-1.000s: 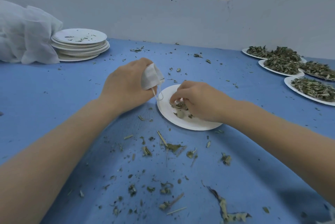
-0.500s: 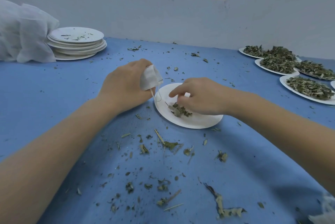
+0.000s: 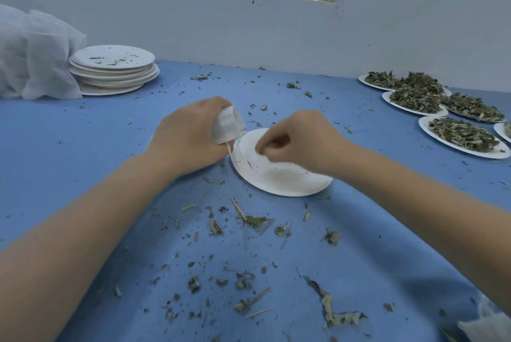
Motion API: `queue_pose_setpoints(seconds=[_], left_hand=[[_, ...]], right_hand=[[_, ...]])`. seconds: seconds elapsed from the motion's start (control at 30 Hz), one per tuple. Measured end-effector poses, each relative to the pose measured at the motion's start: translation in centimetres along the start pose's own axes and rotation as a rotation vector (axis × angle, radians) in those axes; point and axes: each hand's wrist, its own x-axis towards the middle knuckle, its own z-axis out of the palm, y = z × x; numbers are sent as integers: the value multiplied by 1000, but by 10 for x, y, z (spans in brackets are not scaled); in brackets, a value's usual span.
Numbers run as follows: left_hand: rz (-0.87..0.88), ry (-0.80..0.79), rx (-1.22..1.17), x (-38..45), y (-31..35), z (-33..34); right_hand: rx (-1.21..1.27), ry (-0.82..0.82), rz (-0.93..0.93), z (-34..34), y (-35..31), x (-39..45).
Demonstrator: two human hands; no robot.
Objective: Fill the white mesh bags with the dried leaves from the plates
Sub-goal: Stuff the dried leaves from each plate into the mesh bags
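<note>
Although the lines below are labelled, each one judged only that single moment.
Left hand: the left hand (image 3: 188,137) gripped a small white mesh bag (image 3: 227,127) just beside the near plate's left rim, its drawstring dangling onto the plate.
Right hand: the right hand (image 3: 300,139) hovered over the plate with fingers curled, seemingly pinching a last bit of dried leaves (image 3: 272,142); how much it held could not be told.
Near plate: the plate (image 3: 279,175) on the blue desk (image 3: 69,142) was almost bare, only specks left.
Done: a stack of emptied plates (image 3: 113,70) stood far left beside a heap of white mesh (image 3: 33,56).
Left: several full plates of leaves (image 3: 464,135) waited far right, so much of the work remained.
Spill: crumbs (image 3: 249,231) lay scattered near the arms.
</note>
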Motion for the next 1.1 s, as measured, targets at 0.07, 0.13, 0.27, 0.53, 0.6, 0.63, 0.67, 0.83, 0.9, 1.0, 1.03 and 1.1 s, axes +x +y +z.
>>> queue_pose_setpoints(seconds=[0.07,0.13,0.27,0.53,0.6,0.63,0.67,0.83,0.9,1.0,1.03,1.1], left_hand=[[3,-14,-7,1,1,0],[11,-19,-14,1,3,1],[9,51,-111,1,6,3],[24,56,-140,0,1,1],[-15,39,-103,-1,-2,0],[-38,35,-99,-2,-4,-1],[-62,32,-105,-2,-5,-2],[-154,1,-101,-10,-5,-6],[-199,23,-126,-15,-6,-8],[-271,89,-222,-21,-1,-12],[-301,115,-267,-22,2,-14],[-364,161,-342,-23,7,-17]], right_hand=[[144,129,9,-12,-1,8],[110,145,-56,-15,-8,15],[140,66,-189,-7,-21,23],[410,43,-113,-13,-7,14],[375,112,-30,-15,2,6],[303,112,18,-16,8,2],[224,70,79,-15,14,-4],[34,-269,364,-2,31,-25],[15,-326,415,1,33,-28],[14,-288,438,7,33,-30],[7,-255,434,8,31,-30],[17,-168,422,11,25,-29]])
